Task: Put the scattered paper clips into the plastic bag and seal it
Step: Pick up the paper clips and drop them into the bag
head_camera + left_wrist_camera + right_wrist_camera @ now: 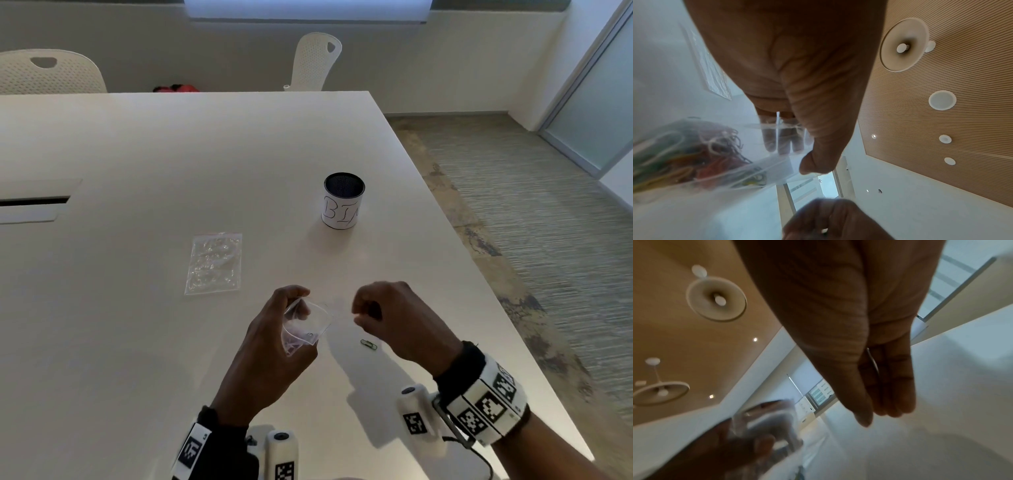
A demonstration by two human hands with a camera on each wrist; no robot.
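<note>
My left hand [291, 310] pinches the rim of a small clear plastic bag [305, 327] above the table, and its mouth gapes toward the right. In the left wrist view the bag [715, 154] holds several coloured paper clips [680, 155]. My right hand [363, 313] hovers just right of the bag's mouth with its fingers curled. The right wrist view shows a thin pale paper clip [873, 361] held between thumb and fingers. One dark green paper clip [368, 344] lies on the table below my right hand.
A second clear bag [214, 263] lies flat on the white table [137, 154] to the left. A black mesh cup labelled BIN [343, 200] stands behind my hands. The table's right edge [486, 291] runs close by, and white chairs [317, 61] stand beyond.
</note>
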